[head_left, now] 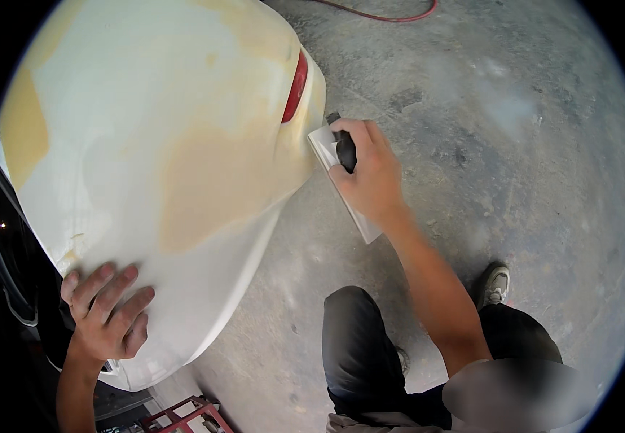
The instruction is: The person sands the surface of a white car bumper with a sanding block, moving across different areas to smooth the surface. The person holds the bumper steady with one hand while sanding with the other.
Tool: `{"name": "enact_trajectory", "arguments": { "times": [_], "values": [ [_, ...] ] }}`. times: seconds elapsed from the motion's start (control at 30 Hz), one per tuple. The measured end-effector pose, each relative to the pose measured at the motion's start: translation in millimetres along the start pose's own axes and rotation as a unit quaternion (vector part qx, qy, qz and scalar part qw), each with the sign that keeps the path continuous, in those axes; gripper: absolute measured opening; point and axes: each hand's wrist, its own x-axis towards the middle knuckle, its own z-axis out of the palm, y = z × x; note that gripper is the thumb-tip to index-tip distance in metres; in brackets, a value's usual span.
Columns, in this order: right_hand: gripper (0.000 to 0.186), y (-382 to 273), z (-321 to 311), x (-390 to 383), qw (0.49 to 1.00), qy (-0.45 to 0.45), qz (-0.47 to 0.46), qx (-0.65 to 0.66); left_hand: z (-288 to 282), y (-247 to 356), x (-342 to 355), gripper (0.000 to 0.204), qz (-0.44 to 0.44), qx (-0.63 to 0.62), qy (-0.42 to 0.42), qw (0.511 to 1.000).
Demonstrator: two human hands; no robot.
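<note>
I saw the right hand (371,172) closed around the black handle (345,153) of a long, pale block (362,223), just beside the right edge of the white-and-tan car panel (128,209); I couldn't tell whether they touched. The left hand (107,317), open with fingers spread, lay over the panel's lower left. A red lamp (296,88) sat at the panel's upper right.

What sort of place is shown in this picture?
Most likely a car body repair shop: a white car panel with tan patches, a handled sanding block in the right hand, and a scuffed concrete floor.
</note>
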Motion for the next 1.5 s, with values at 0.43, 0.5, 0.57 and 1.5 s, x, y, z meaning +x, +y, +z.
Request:
{"name": "enact_trajectory", "arguments": {
  "times": [0.43,0.5,0.57,1.5],
  "values": [
    [0.044,30,6,69,0.978,0.045,-0.200,-0.046,-3,0,-7,0.027,0.004,0.025,-0.018,1.000],
    [0.045,30,18,66,0.973,0.071,-0.212,-0.064,-5,-1,-10,0.029,0.015,0.028,-0.023,0.999],
    [0.044,24,15,60,0.975,0.040,-0.215,-0.051,-6,-1,-11,0.030,0.021,0.029,-0.028,0.999],
    [0.045,23,42,27,0.980,0.152,-0.129,0.011,-8,7,-13,0.027,0.004,0.037,-0.033,0.999]
  ]
}}
